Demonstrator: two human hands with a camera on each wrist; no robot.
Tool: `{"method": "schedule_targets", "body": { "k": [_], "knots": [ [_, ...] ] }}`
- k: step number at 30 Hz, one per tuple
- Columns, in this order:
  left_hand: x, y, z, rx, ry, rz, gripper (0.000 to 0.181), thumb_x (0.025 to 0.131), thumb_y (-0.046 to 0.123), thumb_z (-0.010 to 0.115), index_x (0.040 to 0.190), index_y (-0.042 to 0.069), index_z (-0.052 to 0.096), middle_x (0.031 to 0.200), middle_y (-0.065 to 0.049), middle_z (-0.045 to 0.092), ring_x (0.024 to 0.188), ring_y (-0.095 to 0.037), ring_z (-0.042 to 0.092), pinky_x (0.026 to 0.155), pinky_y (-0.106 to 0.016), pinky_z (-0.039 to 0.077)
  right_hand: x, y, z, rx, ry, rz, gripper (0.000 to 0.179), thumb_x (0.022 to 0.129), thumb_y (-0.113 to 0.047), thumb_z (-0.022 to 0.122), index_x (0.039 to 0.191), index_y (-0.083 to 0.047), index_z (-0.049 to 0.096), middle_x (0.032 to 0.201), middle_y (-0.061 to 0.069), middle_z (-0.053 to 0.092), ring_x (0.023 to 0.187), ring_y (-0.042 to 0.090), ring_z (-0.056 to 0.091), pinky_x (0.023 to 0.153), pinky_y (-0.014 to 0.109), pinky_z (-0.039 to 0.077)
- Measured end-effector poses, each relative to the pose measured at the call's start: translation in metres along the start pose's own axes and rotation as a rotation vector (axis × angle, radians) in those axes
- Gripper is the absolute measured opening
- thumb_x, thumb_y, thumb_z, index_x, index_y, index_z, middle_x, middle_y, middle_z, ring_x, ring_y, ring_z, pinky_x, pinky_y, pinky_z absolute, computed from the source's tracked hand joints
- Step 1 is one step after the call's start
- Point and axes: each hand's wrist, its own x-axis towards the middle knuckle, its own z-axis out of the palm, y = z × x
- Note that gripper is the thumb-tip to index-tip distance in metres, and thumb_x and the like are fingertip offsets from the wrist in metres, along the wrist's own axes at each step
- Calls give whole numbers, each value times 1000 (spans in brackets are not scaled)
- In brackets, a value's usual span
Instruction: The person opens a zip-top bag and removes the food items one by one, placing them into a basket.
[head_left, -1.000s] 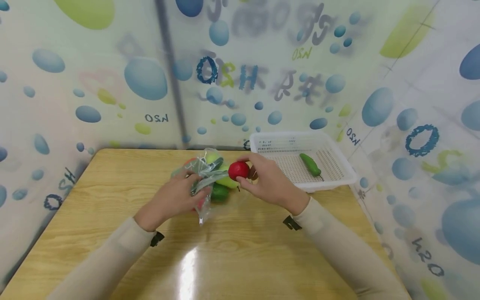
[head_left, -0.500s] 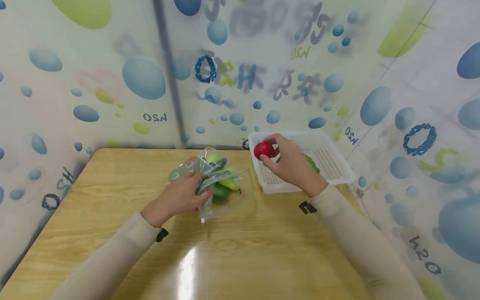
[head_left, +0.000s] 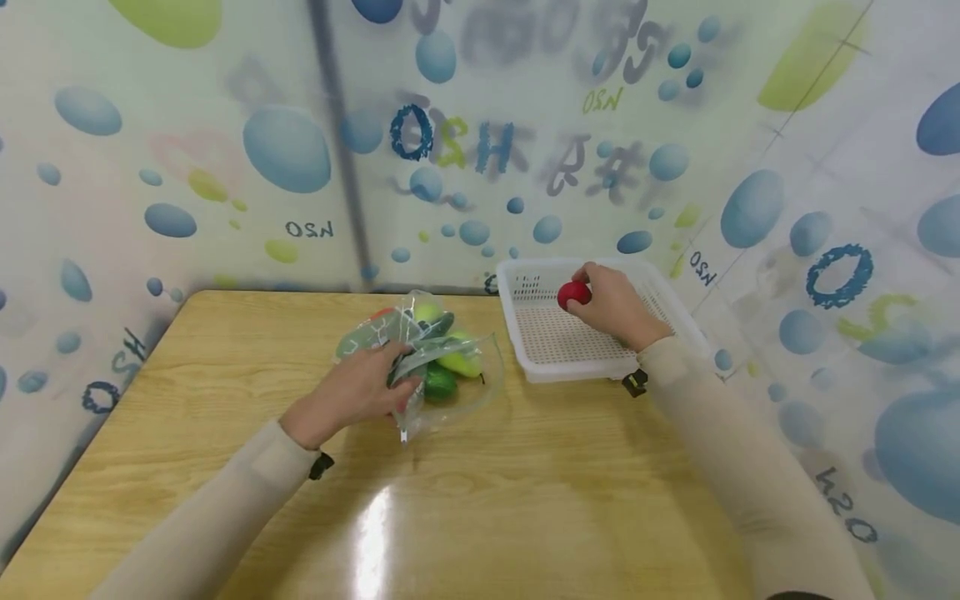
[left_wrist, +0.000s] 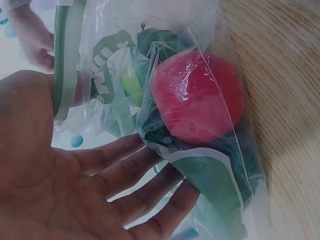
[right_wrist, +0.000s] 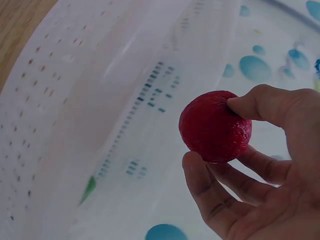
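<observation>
My right hand (head_left: 615,304) pinches a small red round fruit (head_left: 574,295) between thumb and fingers, over the white perforated basket (head_left: 540,371). In the right wrist view the fruit (right_wrist: 212,127) is held clear of the basket wall. My left hand (head_left: 352,392) lies against a clear plastic zip bag (head_left: 491,400); the left wrist view has its fingers spread and nearly straight on the plastic. Inside the bag are a pink-red round item (left_wrist: 200,97), a yellow-green pear (head_left: 461,360), a dark green vegetable (head_left: 440,383) and other green produce. My left thumb is partly hidden.
A green tip (right_wrist: 88,190) shows in the basket in the right wrist view; my right hand and arm cover that part in the head view. The wooden table (head_left: 465,508) meets a patterned wall (head_left: 480,200) behind the basket.
My right hand has carried the red fruit rightward from beside the bag to over the basket, now hiding the green pepper. My left hand has stayed at the bag.
</observation>
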Motion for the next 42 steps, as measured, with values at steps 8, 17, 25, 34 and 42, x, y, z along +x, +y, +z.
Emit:
{"method": "schedule_targets", "body": {
  "k": [8,17,25,34,42],
  "knots": [
    [-1,1,0,-19,-8,-6,61,113,40,72,158,0,63,86,-4,73,68,-16,63,66,-36,50,23,44,5,-43,-101,83,42,105,-21,82,137,4,71,128,25,77,110,38,69,103,52,64],
    [-3,5,3,-21,-19,-9,60,113,39,72,157,0,63,85,-4,72,66,-16,61,63,-34,48,33,49,4,-165,-194,140,39,105,-13,75,136,8,68,131,29,76,111,40,67,104,55,62],
    [-3,5,3,-9,-8,-11,58,113,39,72,155,0,64,86,-5,73,66,-17,62,63,-35,49,42,46,1,-218,-293,241,41,104,-16,78,140,3,71,134,23,75,112,36,66,103,55,60],
    [-4,5,2,-2,-12,-23,59,112,39,72,157,1,63,88,-6,74,66,-17,61,63,-36,48,44,35,-2,-217,-290,241,49,108,-20,74,151,3,68,149,25,72,118,37,66,112,59,59],
    [-7,8,-1,22,4,-34,59,112,39,72,155,-1,64,111,-18,80,80,-25,71,72,-45,59,39,13,-8,-191,-196,93,47,112,-26,70,150,3,69,150,30,72,131,44,70,118,64,58]
  ]
}}
